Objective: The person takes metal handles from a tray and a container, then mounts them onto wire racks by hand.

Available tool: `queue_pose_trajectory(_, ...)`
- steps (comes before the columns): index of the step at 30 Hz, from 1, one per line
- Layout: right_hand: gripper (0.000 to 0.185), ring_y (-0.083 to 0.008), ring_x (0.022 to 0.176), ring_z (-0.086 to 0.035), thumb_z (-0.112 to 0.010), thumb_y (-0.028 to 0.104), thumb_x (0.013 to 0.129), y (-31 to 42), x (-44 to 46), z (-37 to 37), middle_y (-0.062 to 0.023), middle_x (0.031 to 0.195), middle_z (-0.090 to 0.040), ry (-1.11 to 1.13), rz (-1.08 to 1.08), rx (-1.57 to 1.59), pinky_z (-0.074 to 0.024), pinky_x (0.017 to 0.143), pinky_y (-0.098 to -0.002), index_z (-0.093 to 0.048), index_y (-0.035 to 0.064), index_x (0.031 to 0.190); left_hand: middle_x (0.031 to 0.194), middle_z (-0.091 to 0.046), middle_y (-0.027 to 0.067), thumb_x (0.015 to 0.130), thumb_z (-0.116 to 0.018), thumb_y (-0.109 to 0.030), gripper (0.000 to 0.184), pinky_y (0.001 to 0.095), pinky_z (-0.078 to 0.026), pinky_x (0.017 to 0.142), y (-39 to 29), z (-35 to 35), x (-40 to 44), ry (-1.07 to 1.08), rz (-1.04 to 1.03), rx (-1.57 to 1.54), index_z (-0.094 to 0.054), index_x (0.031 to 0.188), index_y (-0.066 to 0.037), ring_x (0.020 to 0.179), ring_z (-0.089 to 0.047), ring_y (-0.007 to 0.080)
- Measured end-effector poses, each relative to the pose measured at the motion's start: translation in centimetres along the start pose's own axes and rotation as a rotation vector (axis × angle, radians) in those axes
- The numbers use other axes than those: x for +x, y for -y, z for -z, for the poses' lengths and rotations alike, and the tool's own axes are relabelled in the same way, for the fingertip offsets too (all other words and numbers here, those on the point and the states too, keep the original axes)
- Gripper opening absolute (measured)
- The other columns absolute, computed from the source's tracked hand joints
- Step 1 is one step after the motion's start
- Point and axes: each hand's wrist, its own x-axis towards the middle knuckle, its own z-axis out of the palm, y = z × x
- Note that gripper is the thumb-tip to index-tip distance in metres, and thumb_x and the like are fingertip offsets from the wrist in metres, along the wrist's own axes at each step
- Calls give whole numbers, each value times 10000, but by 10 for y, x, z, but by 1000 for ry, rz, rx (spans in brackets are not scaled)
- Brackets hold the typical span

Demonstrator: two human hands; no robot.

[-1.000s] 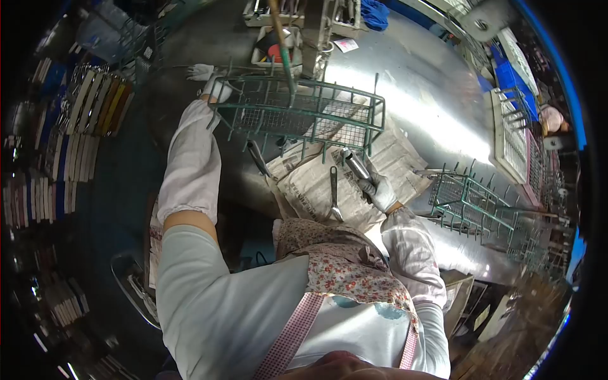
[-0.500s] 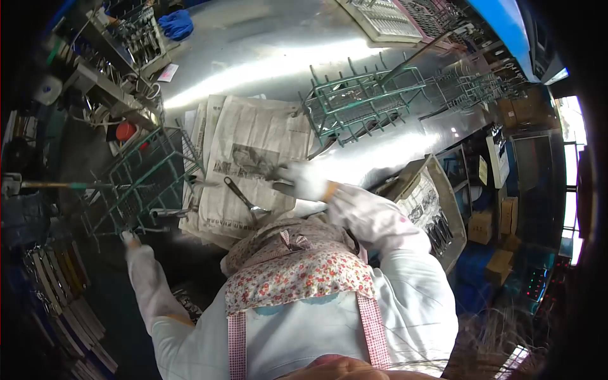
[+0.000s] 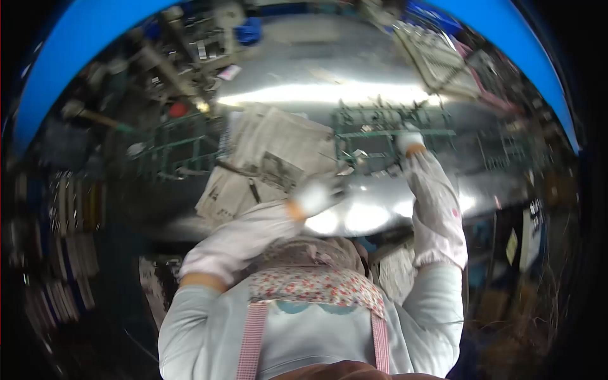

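Note:
My left hand [image 3: 318, 196], in a white glove, is over the right side of the newspaper stack [image 3: 297, 136]; its fingers are smeared by motion, so what they hold, if anything, is unclear. My right hand [image 3: 410, 139], also gloved, is at the green wire rack [image 3: 364, 133] on the right, its fingers blurred among the wires. On the newspaper lie a long dark utensil handle [image 3: 235, 168] and a second, shorter dark-handled piece [image 3: 254, 190]. Small shiny metal pieces [image 3: 361, 155] show in or by the right rack.
Another green wire rack [image 3: 180, 149] stands left of the newspaper. A metal table [image 3: 291, 69] extends behind. A pale slatted tray [image 3: 437, 60] is at the back right, a blue cloth [image 3: 249, 30] at the back left. A bin lined with newspaper [image 3: 398, 272] is by my right elbow.
My left hand has come from the left rack across to the newspaper's right side. My right hand has gone from the newspaper to the right rack. The whole view has turned.

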Motion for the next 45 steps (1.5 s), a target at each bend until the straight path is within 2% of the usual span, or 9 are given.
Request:
queue_pose_trajectory(1, 215, -332, 867, -652, -526, 181, 818, 6, 5, 11, -164, 892, -677, 57, -168, 225, -521, 749, -417, -695, 71, 894, 1066, -580, 163, 841, -620, -216, 325, 400, -510, 716, -11, -13, 38, -162, -74, 158, -588, 1108, -33, 881, -598, 316)
queue_pose_trajectory(5, 204, -332, 784, -661, -617, 167, 745, 1, -6, 41, -166, 836, -671, 164, 59, -59, -530, 692, -435, -685, 86, 920, 989, -615, 183, 870, -571, -278, 325, 407, -516, 785, 8, -84, 165, 16, 449, 359, -613, 1034, 0, 873, -608, 353)
queue_pose_trajectory(10, 164, -306, 723, -653, -609, 165, 764, 3, -53, 112, -134, 786, -651, 34, 178, 34, -520, 631, -422, -647, 95, 907, 995, -621, 178, 871, -566, -266, 310, 409, -519, 783, 24, -103, 209, 90, 645, 437, -620, 1036, -8, 879, -614, 347)
queue_pose_trajectory(15, 134, -299, 656, -612, -660, 178, 752, -11, -108, 137, -97, 753, -617, -207, 275, 250, -489, 576, -410, -591, 96, 832, 1002, -627, 173, 872, -561, -254, 297, 411, -521, 781, 29, -111, 214, 118, 671, 438, -626, 1038, -17, 884, -619, 341)
queue_pose_trajectory(20, 194, -259, 618, -578, -719, 30, 674, 0, -152, 151, -80, 731, -595, -394, 199, 653, -462, 567, -385, -568, 78, 786, 1009, -632, 167, 873, -556, -242, 285, 414, -523, 778, 30, -107, 216, 143, 671, 423, -633, 1040, -25, 890, -625, 336)
queue_pose_trajectory(27, 133, -208, 579, -556, -713, 31, 732, 26, -185, 129, -86, 707, -605, -144, -159, 993, -438, 539, -327, -590, 44, 780, 1018, -641, 160, 875, -549, -226, 270, 417, -527, 775, 37, -100, 214, 164, 663, 397, -642, 1043, -36, 898, -632, 328)
queue_pose_trajectory(33, 150, -210, 653, -574, -719, 8, 715, 54, -195, 152, -107, 732, -592, -241, -82, 942, -434, 625, -306, -581, 25, 771, 1026, -648, 154, 876, -543, -212, 260, 420, -530, 772, 35, -103, 217, 172, 644, 381, -650, 1046, -46, 904, -639, 321)
queue_pose_trajectory(38, 46, -88, 671, -557, -580, 6, 832, 74, -213, 162, -37, 730, -600, 198, -457, 1648, -438, 639, -220, -573, 1, 877, 1032, -653, 149, 877, -538, -200, 254, 422, -532, 770, 36, -111, 223, 159, 624, 376, -657, 1048, -54, 910, -644, 316)
queue_pose_trajectory(45, 44, -83, 644, -545, -594, 26, 868, 101, -231, 128, -22, 706, -605, 160, -537, 1767, -433, 619, -222, -596, 7, 907, 1041, -661, 142, 879, -532, -183, 249, 425, -536, 767, 39, -126, 234, 136, 602, 385, -666, 1051, -65, 918, -652, 308)
